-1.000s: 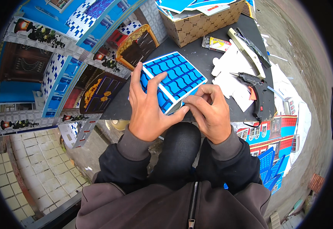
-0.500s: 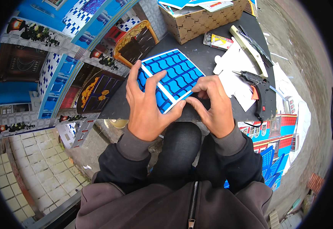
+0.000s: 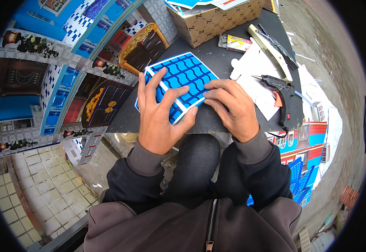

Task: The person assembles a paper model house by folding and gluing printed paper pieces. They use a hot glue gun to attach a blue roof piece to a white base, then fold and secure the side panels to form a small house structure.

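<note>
A small model roof (image 3: 187,77), bright blue with a dark wavy tile pattern and white edges, is held tilted over the near part of the black table. My left hand (image 3: 160,119) grips its left side, fingers bent over the narrow left face and thumb at the near corner. At the right edge, my right hand (image 3: 235,111) has its bent fingers over the rim and its thumb below. The roof's underside is hidden. Right of my right hand lies a black glue gun (image 3: 284,94) with an orange trigger.
White cut-out sheets (image 3: 252,77) lie beside a long cream-coloured tool (image 3: 271,50) and a small yellow-and-white box (image 3: 235,43). A brown patterned cardboard box (image 3: 212,25) full of printed pieces stands at the back. Large printed house panels (image 3: 61,84) rise on the left.
My right hand has shifted up along the roof's right edge, its fingers now over the rim. The left fingers have resettled on the left side. The roof has turned slightly.
</note>
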{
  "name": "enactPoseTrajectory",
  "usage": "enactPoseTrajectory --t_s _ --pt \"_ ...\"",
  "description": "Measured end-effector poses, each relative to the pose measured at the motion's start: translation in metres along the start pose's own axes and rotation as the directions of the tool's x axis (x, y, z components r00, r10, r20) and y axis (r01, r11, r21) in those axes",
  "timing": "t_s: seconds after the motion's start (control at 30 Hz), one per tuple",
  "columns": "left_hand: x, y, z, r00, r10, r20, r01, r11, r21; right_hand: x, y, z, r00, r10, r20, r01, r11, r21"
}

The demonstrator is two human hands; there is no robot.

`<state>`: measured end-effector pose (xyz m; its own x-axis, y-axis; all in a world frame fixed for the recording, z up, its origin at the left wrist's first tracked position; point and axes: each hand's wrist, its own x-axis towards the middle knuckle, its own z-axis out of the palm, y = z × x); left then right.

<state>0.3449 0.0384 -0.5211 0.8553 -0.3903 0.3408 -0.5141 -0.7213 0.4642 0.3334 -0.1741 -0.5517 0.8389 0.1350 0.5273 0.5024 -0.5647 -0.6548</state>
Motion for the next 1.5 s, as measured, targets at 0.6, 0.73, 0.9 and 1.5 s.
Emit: enactPoseTrajectory --t_s 0.6,0.73,0.9,1.5 --pt "0.004 -0.010 -0.007 0.999 -0.002 0.049 0.000 0.999 0.040 -0.008 0.010 0.002 0.998 0.047 -0.051 -0.056 0.977 -0.205" --pt "0.003 -0.009 -0.006 0.999 -0.005 0.036 0.004 0.999 0.040 -0.008 0.008 0.003 0.999 -0.043 -0.031 0.032 0.952 -0.303" --pt "0.003 -0.009 -0.004 0.999 -0.008 0.036 0.006 0.999 0.050 -0.005 -0.008 0.012 0.991 -0.127 -0.041 0.115 0.968 -0.223" --pt "0.003 -0.008 -0.009 0.997 -0.006 0.081 0.000 0.997 0.078 -0.008 0.010 0.001 0.998 -0.065 -0.025 0.051 0.929 -0.366"
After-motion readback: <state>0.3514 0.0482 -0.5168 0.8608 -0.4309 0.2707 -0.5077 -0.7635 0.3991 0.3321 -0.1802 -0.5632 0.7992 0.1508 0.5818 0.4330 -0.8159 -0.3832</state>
